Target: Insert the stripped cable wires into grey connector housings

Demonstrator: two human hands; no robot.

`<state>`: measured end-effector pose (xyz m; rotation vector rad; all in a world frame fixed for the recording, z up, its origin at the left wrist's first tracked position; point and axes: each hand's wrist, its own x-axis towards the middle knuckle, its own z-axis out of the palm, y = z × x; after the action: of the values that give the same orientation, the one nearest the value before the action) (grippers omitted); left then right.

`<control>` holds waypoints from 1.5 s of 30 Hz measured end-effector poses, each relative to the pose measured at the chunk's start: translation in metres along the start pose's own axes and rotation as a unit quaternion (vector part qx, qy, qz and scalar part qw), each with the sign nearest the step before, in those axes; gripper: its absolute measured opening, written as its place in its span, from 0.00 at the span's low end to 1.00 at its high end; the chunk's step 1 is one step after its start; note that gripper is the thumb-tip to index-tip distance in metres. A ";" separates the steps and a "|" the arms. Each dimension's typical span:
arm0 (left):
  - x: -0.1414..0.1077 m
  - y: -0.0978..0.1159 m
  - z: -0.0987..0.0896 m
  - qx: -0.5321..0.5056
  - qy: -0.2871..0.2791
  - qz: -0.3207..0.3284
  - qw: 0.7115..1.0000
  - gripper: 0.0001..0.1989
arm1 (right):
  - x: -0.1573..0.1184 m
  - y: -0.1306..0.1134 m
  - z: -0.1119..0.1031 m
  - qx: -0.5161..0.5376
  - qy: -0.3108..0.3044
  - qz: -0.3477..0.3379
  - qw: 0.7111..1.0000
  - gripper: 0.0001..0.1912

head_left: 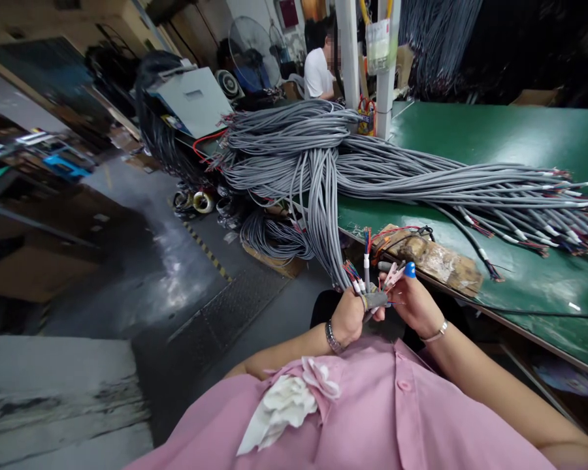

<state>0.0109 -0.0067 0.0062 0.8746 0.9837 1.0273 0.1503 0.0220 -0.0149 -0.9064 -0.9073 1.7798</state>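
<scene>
Grey cables [323, 215] hang over the near edge of the green bench, and my left hand [349, 316] is closed around their ends. Coloured wires [353, 271] fan out of white-banded cable ends just above that hand. One cable end [366, 261] stands upright between my hands. My right hand [414, 303] is closed at the wire ends, with a pale pink tool or clip [393, 275] at its fingers. A blue cover [410, 269] sits on one of its fingertips or the thumb. Fingertips of both hands nearly meet.
More grey cables [421, 176] lie along the green bench [470, 134], their stripped ends at the right. A taped brown block [436, 261] rests at the bench edge. Behind are a white post [385, 98], a light grey box [193, 98], a fan [253, 55] and a seated person [318, 72].
</scene>
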 end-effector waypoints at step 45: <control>-0.016 -0.010 -0.016 0.059 -0.019 0.025 0.998 0.16 | -0.028 0.014 -0.018 0.026 -0.001 0.053 0.998 0.11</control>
<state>-0.0048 -0.0228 -0.0046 1.0175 1.0029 0.9999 0.1698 -0.0047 -0.0297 -0.9345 -0.8223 1.8855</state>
